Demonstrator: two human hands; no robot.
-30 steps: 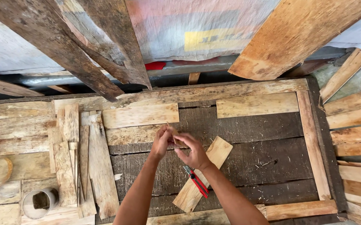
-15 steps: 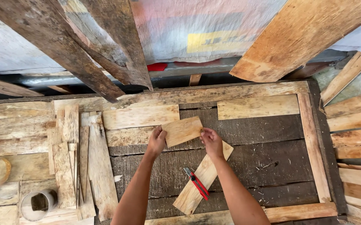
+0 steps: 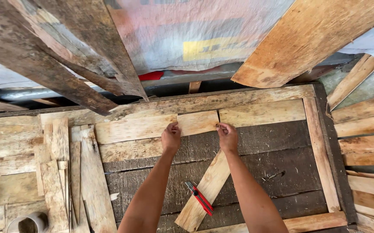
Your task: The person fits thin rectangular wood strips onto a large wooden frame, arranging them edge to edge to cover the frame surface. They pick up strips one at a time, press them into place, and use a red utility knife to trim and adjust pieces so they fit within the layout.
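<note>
Both hands, left hand (image 3: 171, 137) and right hand (image 3: 227, 136), pinch a short board (image 3: 198, 122) into the gap | top row apparently nearly filled | dark panel (image 3: 282, 146) below uncovered

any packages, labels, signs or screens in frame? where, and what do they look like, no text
Printed sack or tarp: top centre, behind the leaning planks; whitish woven sheet, pink-tinged and grimy.
Yellow label patch: printed on that sheet, a wide yellow rectangle with faint dark marks.
No screens or signs in view.
</note>
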